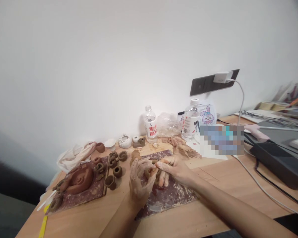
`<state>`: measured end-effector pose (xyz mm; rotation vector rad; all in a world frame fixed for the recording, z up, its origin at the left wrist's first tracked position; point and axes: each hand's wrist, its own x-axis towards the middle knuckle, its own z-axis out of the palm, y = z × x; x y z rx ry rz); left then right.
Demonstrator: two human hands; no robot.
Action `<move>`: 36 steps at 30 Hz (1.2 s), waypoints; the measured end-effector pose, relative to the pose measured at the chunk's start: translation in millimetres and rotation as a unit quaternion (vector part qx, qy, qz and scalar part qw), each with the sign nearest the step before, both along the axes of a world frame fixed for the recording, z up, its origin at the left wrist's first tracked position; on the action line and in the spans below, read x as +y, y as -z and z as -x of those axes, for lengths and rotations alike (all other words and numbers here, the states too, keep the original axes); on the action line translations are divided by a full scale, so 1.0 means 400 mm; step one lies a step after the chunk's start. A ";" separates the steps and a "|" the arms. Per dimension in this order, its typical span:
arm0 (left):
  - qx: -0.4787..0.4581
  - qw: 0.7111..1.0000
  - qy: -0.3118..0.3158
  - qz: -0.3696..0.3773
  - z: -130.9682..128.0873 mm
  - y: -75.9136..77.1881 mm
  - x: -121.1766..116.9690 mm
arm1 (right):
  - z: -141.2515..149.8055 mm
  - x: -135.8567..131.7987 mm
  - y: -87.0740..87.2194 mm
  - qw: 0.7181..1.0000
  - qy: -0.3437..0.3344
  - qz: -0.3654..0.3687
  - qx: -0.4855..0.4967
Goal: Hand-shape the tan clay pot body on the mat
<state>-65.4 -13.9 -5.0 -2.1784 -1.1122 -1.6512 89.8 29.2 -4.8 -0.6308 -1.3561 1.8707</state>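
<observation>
Fingers (pixel 145 164) of the left hand (pixel 140 183) and the right hand (pixel 175 168) are bent tightly around one lump of brown clay (pixel 149 172), pinching it between them above a dark red mat (pixel 175 201). Pale dried clay coats the left hand. Two mats lie on the wooden desk (pixel 89 223); the other (pixel 100 180) holds a big clay spiral (pixel 80 180). Beside it sit about eight small clay rings and cups, though the exact count is hard to tell, with the nearest ring (pixel 117 172) just left of the hands. Farther back are two white dishes (pixel 110 142), one clay block (pixel 139 142), and a loose heap of flat clay scraps (pixel 183 148). Two plastic bottles (pixel 150 122) stand by the wall, with one crumpled plastic bag (pixel 166 124) between them. One rabbit picture (pixel 207 114) leans behind the second bottle. To the right are one pink glue gun (pixel 254 132), one black box (pixel 278 163), and two rolls of tape (pixel 272 106). One white charger (pixel 222 77) is plugged into a dark socket panel (pixel 211 81) on the plain white wall (pixel 114 66).
</observation>
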 end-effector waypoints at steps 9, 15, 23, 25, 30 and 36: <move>-0.059 0.997 0.038 0.043 0.009 0.045 0.008 | 0.000 -0.001 -0.002 1.000 0.007 0.010 0.012; -0.001 0.999 0.025 0.037 0.009 0.028 -0.002 | 0.001 -0.004 -0.009 1.000 0.003 0.027 0.004; -0.018 0.998 0.065 0.014 0.020 0.045 0.007 | 0.005 -0.005 -0.004 1.000 0.016 0.020 -0.002; -0.020 0.997 0.066 0.020 0.020 0.045 0.008 | 0.005 -0.005 -0.001 1.000 0.022 0.015 -0.002; -0.014 0.998 0.053 0.019 0.016 0.032 0.002 | 0.004 -0.005 -0.003 1.000 0.026 0.011 -0.009; -0.003 0.999 0.047 0.017 0.016 0.031 0.000 | 0.003 -0.007 -0.003 1.000 0.013 0.004 0.000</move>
